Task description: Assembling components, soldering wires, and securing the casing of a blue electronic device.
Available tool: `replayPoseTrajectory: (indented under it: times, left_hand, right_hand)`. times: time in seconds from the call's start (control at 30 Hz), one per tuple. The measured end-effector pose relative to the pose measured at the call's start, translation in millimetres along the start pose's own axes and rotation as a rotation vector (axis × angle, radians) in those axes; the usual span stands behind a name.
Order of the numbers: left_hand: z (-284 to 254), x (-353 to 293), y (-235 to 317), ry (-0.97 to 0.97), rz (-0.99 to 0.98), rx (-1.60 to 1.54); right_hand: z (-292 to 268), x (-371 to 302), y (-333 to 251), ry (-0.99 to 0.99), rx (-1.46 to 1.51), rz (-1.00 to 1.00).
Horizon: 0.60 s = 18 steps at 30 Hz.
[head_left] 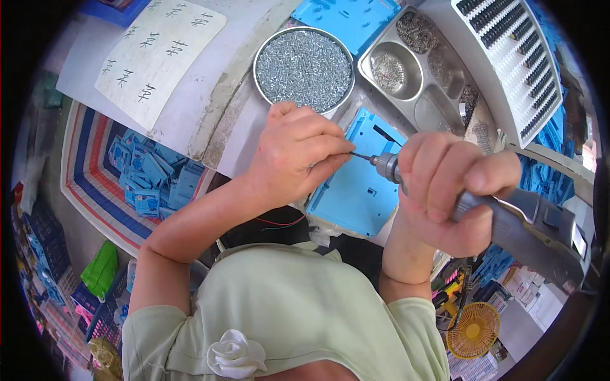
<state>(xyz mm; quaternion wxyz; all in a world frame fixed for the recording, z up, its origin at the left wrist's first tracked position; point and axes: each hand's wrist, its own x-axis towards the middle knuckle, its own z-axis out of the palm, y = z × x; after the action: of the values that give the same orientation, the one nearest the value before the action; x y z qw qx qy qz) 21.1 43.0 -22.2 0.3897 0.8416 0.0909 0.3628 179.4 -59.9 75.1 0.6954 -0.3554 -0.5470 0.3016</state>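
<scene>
My right hand [445, 184] is wrapped around a grey electric screwdriver [540, 232], its bit pointing left. At the bit's tip, the fingers of my left hand [295, 152] are pinched together; whatever they hold is too small to make out. Below the bit, a blue plastic panel [356, 190] with slots and small holes lies on the table, partly covered by both hands. Just beyond my left hand stands a round metal tin [255, 70] full of small silver screws [305, 66].
Right of the tin is a steel compartment tray [435, 117] holding small metal parts. A white rack [508, 108] with rows of black pieces stands at far right. Handwritten paper [162, 57] lies at far left. Below it, a striped bag [89, 162] holds blue plastic parts [149, 171].
</scene>
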Motion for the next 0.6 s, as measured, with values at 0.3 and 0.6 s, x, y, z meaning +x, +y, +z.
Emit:
replayPoseTrajectory:
  times: [0.3, 0.6]
  left_hand:
    - [-10.6, -12.8, 5.0, -0.033, 0.09, -0.099]
    - [-40.6, -29.8, 3.6, -0.076, -0.146, 0.08]
  right_hand:
    - [15.5, -13.0, -5.2, 0.001, 0.023, 0.055]
    - [42.5, -38.0, -1.0, 0.156, 0.08, 0.277]
